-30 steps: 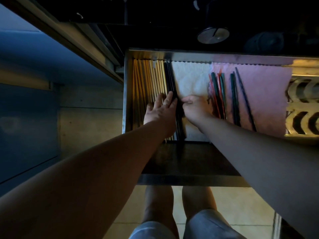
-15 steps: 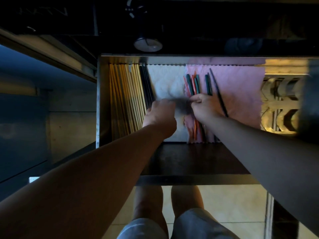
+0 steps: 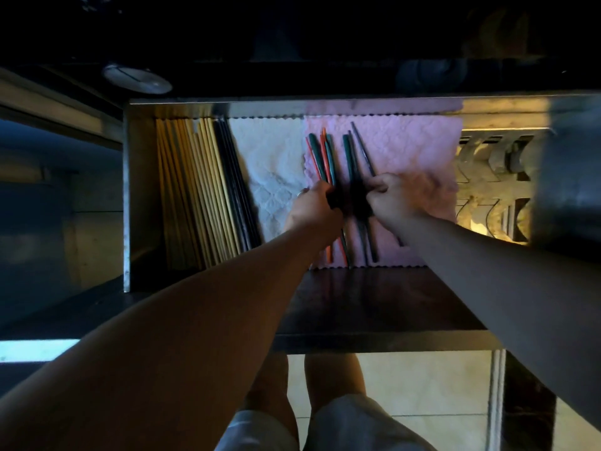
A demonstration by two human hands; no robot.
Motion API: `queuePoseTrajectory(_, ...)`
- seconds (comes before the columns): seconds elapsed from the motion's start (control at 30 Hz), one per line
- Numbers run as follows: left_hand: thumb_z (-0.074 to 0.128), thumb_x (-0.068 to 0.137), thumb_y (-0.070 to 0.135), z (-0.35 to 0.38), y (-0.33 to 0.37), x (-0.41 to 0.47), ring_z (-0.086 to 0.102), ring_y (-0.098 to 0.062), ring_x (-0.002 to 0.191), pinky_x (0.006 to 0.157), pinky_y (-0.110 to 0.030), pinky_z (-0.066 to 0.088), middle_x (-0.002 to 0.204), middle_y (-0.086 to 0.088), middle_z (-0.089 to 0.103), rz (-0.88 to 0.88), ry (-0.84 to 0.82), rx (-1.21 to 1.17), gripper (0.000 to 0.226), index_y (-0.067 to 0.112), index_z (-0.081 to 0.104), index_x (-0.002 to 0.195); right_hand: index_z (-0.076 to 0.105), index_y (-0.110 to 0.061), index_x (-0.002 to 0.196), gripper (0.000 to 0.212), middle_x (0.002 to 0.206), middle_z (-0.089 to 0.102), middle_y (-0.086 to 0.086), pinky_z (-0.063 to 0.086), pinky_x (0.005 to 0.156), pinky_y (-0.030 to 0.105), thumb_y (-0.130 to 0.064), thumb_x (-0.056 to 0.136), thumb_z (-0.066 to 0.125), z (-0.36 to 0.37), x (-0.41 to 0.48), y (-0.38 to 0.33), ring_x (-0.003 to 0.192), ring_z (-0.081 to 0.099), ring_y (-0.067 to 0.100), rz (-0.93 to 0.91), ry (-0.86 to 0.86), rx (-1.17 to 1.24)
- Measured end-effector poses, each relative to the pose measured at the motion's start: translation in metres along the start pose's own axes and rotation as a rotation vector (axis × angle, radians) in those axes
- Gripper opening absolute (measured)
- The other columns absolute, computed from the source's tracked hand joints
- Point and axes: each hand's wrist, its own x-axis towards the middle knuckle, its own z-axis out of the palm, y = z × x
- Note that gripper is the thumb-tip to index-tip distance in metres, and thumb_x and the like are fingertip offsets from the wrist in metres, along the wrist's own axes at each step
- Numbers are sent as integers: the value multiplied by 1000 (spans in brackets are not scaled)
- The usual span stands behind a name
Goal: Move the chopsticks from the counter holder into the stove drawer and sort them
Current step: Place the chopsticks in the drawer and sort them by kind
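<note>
While I look down into the open drawer [image 3: 126, 196], wooden chopsticks [image 3: 195, 190] fill its left side in a tight row. Black chopsticks [image 3: 234, 183] lie just beside them, and a white cloth [image 3: 273, 157] and a pink cloth [image 3: 406, 148] line the bottom. A round knob [image 3: 138, 78] sits above the far left corner, and a patterned metal grille [image 3: 487, 196] shows at the right. My forearms [image 3: 211, 320] cross the near edge and cover the front of both cloths.

On the pink cloth lie red and green chopsticks [image 3: 323, 157], with a dark green pair [image 3: 348, 157] just right of them. My left hand [image 3: 312, 206] curls its fingers round the middle of the red and green ones. My right hand [image 3: 390, 198] pinches a thin dark chopstick [image 3: 362, 148] that slants beside the pair. The pair passes between my two hands.

Blur smears that gap, so I cannot count the sticks there or see my fingertips. Most of what lies above the drawer is too dark to make out.
</note>
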Motion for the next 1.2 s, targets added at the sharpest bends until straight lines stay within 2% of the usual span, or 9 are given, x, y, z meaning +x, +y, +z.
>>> queuePoseTrajectory(0.17, 71, 81, 32, 18, 4, 9, 59, -32, 102, 67, -27, 33, 110, -13, 65, -81, 99, -33, 38, 14, 59, 112, 60, -13, 103, 27, 87, 63, 5, 53, 81, 40, -13, 75, 61, -4, 5, 6, 91, 63, 31, -66, -35, -61)
queuePoseTrajectory(0.3, 72, 80, 29, 27, 4, 15, 59, -34, 104, 68, -30, 33, 111, -16, 63, -149, 161, -35, 43, 8, 54, 113, 45, -16, 126, 63, 131, 47, 17, 31, 104, 48, -37, 71, 67, -6, 5, 10, 125, 41, 39, -103, 247, -441)
queuePoseTrajectory(0.43, 66, 81, 18, 30, 0, 19, 58, -34, 99, 68, -32, 34, 107, -15, 62, -165, 217, -24, 34, 7, 51, 110, 48, -14, 119, 49, 118, 55, 14, 42, 85, 41, -39, 80, 64, -12, 7, 8, 112, 51, 36, -112, 192, -503)
queuePoseTrajectory(0.63, 62, 77, 9, 28, -8, 19, 52, -24, 78, 59, -31, 33, 78, 1, 52, -173, 241, -132, 25, 12, 49, 98, 63, -15, 104, 33, 107, 64, 10, 46, 88, 38, -42, 85, 59, -15, 10, 5, 105, 56, 32, -140, 106, -580)
queuePoseTrajectory(0.83, 51, 74, 3, 20, -9, 16, 58, -28, 71, 48, -28, 33, 76, -4, 55, -221, 210, -216, 21, 12, 49, 93, 57, -13, 100, 21, 94, 63, 13, 44, 75, 35, -29, 90, 49, -17, 3, 3, 92, 59, 32, -164, 136, -440)
queuePoseTrajectory(0.93, 49, 77, 3, 18, -10, 13, 59, -26, 77, 56, -31, 45, 84, -3, 57, -247, 236, -273, 24, 17, 44, 96, 56, -15, 113, 28, 93, 59, 14, 40, 81, 34, -31, 93, 44, -18, -3, -4, 96, 53, 32, -174, 215, -539)
queuePoseTrajectory(1.03, 51, 78, 5, 15, -12, 12, 53, -23, 79, 60, -30, 39, 92, -3, 55, -269, 327, -229, 24, 17, 42, 97, 57, -15, 117, 27, 82, 47, 3, 15, 59, 33, -27, 97, 42, -19, -12, -12, 70, 34, 17, -192, 254, -576)
queuePoseTrajectory(1.1, 52, 78, 5, 13, -13, 13, 49, -24, 78, 65, -32, 39, 101, -8, 51, -239, 373, -174, 22, 13, 45, 97, 57, -13, 117, 27, 96, 57, 8, 12, 61, 35, -23, 98, 41, -17, -14, -14, 75, 38, 16, -172, 211, -523)
queuePoseTrajectory(1.2, 58, 82, 20, 14, -10, 17, 58, -30, 79, 61, -30, 37, 93, -12, 61, -162, 301, -27, 15, 9, 62, 93, 59, -11, 117, 27, 111, 63, 11, 23, 60, 11, -21, 98, 41, -8, -11, -13, 82, 38, 14, -117, 155, -354)
